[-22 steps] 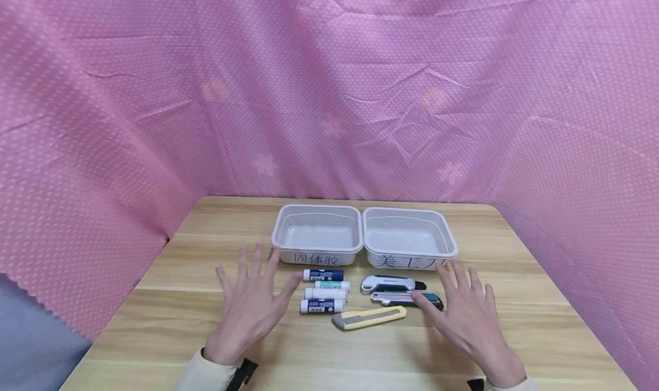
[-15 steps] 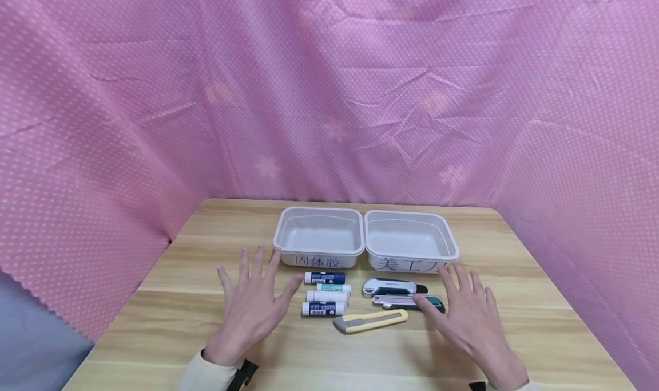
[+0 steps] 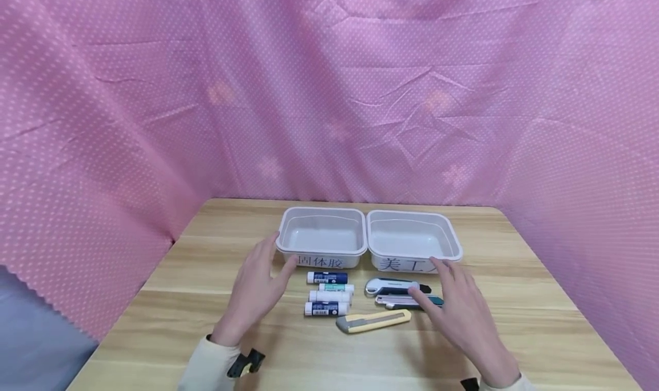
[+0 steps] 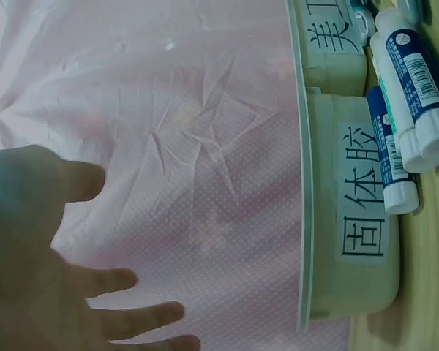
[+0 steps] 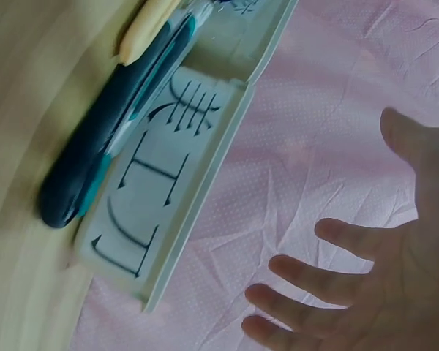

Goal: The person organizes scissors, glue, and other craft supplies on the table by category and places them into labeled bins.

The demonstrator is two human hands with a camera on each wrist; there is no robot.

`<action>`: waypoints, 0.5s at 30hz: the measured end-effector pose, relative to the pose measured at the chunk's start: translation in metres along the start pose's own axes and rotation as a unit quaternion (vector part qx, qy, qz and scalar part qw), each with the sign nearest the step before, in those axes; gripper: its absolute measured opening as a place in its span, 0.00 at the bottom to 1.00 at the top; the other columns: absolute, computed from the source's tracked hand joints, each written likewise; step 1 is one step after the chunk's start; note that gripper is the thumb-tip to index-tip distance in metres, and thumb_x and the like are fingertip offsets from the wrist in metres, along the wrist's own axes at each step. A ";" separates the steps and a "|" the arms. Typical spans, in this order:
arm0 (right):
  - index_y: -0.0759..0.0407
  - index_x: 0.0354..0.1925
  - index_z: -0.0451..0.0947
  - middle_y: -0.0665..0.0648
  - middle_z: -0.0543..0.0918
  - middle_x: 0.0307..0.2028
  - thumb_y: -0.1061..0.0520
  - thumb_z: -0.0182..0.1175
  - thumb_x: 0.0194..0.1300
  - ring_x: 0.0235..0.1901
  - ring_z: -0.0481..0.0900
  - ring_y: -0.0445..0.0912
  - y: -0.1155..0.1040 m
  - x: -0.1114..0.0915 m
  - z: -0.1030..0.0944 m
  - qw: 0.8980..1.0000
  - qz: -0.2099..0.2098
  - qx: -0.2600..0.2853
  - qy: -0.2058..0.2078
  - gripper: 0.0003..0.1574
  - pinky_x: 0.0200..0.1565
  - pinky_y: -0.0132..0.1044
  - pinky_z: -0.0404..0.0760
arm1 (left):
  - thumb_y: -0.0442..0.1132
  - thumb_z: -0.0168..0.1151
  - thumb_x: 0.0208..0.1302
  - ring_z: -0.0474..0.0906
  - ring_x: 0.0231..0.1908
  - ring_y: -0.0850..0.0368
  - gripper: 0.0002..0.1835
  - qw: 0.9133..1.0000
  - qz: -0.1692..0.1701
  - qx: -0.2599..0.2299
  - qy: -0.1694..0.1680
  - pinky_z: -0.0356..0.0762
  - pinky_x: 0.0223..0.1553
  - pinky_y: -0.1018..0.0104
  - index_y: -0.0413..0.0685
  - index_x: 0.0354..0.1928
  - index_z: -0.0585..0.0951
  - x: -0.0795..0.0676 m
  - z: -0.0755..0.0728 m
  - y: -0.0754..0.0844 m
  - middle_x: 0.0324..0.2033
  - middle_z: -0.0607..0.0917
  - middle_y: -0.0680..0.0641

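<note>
My left hand [image 3: 254,291] is raised left of several glue sticks, its fingers extended and holding nothing. These sticks lie in a column: a blue one [image 3: 329,277] at the back, a green-and-white one [image 3: 336,288], a white one [image 3: 329,296] and another blue one [image 3: 326,309] in front. My right hand [image 3: 463,311], also bare of any object, hovers with spread fingers beside three utility knives. A silver-and-black knife [image 3: 393,287] lies behind a teal-and-black knife [image 3: 407,301], whose end is near my right thumb. Nearest me lies a yellow knife [image 3: 373,321].
Two white plastic tubs stand side by side behind the items: a left tub [image 3: 321,249] and a right tub [image 3: 414,257], each with a Chinese label on its front. Pink dotted cloth [image 3: 329,93] hangs around the wooden table [image 3: 515,265].
Both hands have turned somewhat and their fingers have drawn closer together; the left hand has shifted slightly right. The glue sticks, knives and tubs keep their places while the head view shifts a little.
</note>
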State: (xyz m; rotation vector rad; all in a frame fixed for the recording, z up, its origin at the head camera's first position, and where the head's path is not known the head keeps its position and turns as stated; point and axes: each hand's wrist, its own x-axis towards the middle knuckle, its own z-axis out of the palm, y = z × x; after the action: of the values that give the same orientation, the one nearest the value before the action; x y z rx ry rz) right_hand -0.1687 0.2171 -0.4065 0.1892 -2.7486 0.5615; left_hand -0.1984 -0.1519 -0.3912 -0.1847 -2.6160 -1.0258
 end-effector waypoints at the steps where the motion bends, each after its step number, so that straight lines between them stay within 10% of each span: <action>1: 0.61 0.74 0.63 0.70 0.70 0.68 0.27 0.56 0.70 0.66 0.67 0.68 -0.002 0.001 0.000 1.000 -0.004 0.007 0.003 0.52 0.62 0.69 0.69 | 0.60 0.57 0.74 0.65 0.72 0.39 0.38 1.000 -0.004 -0.015 0.002 0.63 0.69 0.32 0.50 0.77 0.63 0.003 0.000 -0.001 0.72 0.70 0.41; 15: 0.58 0.69 0.72 0.63 0.84 0.58 0.34 0.66 0.66 0.55 0.82 0.60 -0.050 0.016 0.013 0.995 -0.094 0.012 0.008 0.44 0.53 0.59 0.82 | 0.47 0.60 0.74 0.70 0.66 0.37 0.31 0.985 -0.056 -0.157 0.048 0.73 0.65 0.41 0.44 0.74 0.66 0.048 0.010 -0.030 0.67 0.74 0.37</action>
State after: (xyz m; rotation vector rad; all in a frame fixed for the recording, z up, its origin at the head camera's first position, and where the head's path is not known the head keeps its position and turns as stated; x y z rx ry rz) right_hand -0.1780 0.1653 -0.3943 0.4422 -2.6712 0.5424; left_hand -0.2528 -0.1667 -0.4008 -0.0594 -2.3882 -1.4479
